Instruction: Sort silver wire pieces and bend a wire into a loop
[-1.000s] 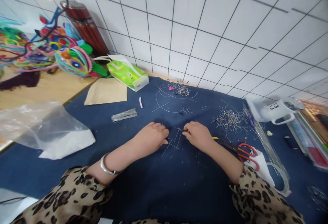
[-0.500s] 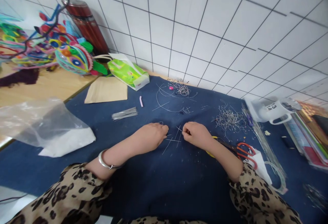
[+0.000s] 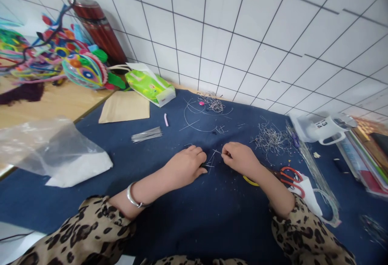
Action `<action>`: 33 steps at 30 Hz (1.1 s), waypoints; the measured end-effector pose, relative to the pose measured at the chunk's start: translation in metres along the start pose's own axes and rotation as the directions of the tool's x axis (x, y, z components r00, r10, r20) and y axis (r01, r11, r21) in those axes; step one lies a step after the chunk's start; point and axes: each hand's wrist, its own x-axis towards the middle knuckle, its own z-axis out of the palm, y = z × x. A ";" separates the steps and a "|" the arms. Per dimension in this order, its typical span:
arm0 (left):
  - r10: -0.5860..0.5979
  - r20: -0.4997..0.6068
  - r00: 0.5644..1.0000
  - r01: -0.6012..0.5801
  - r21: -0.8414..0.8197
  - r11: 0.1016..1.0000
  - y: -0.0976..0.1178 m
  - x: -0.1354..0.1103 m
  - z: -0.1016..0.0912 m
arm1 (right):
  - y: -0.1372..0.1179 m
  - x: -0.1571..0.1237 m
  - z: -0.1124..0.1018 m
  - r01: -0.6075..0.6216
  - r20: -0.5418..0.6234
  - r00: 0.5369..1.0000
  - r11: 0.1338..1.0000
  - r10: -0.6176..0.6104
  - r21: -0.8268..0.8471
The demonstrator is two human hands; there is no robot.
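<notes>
My left hand (image 3: 185,166) rests on the dark blue cloth (image 3: 194,216) with its fingers curled, pressing on a few short thin wire pieces (image 3: 210,160). My right hand (image 3: 241,159) sits just to the right of them, its fingertips pinched on the end of one wire piece. The two hands nearly touch over the wires. A silver bangle (image 3: 133,196) circles my left wrist, and both arms wear leopard-print sleeves.
Red-handled scissors (image 3: 287,175) lie right of my right hand. A tangle of wire scraps (image 3: 271,139), a white mug (image 3: 325,129), a bundle of straight wires (image 3: 147,134), a clear plastic bag (image 3: 51,148), a green packet (image 3: 150,85) and colourful craft pieces (image 3: 69,61) surround the cloth.
Both hands have drawn closer together over the wire pieces. The left hand slid right onto them and the loose cross of wires is now gathered between the fingertips.
</notes>
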 end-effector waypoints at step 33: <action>0.145 0.144 0.979 -0.120 -0.170 0.978 -0.031 -0.004 -0.020 | -0.018 0.027 0.014 0.348 0.033 0.932 0.919 -0.360 0.183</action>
